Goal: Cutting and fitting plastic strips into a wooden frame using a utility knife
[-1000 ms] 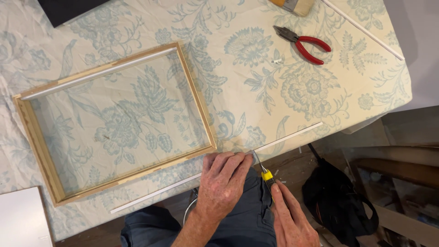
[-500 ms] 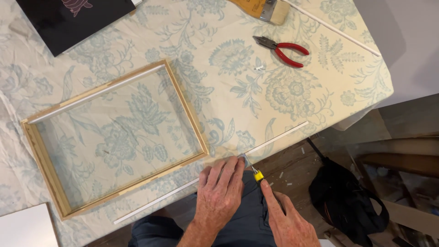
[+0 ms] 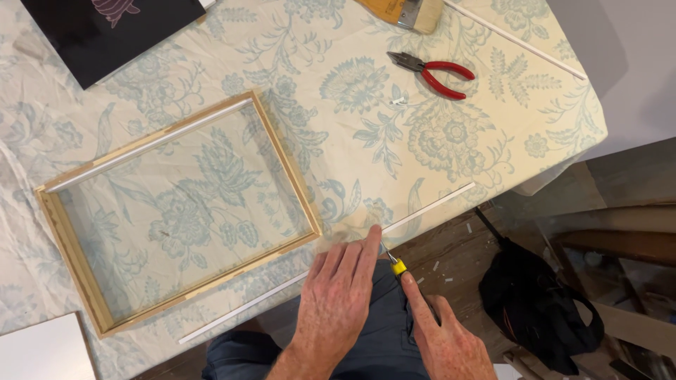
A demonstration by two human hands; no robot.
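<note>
- White strip (image 3: 429, 209) lies slantwise along the near edge of the floral tablecloth (image 3: 366, 127), just beside the wooden frame (image 3: 282, 158).
- Left hand (image 3: 338, 299) is pressed flat on that strip, fingers spread, index tip right at the cutting spot.
- Right hand (image 3: 443, 341) is closed around a yellow-handled knife (image 3: 396, 264), blade tip meeting the strip beside the left forefinger.
- Red-handled pliers (image 3: 429, 70) and a paintbrush (image 3: 408, 10) rest well apart at the far side.
- Black bag (image 3: 535, 309) sits on the floor to the right.

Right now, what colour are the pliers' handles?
Red, on the pliers, seen from the head camera.
</note>
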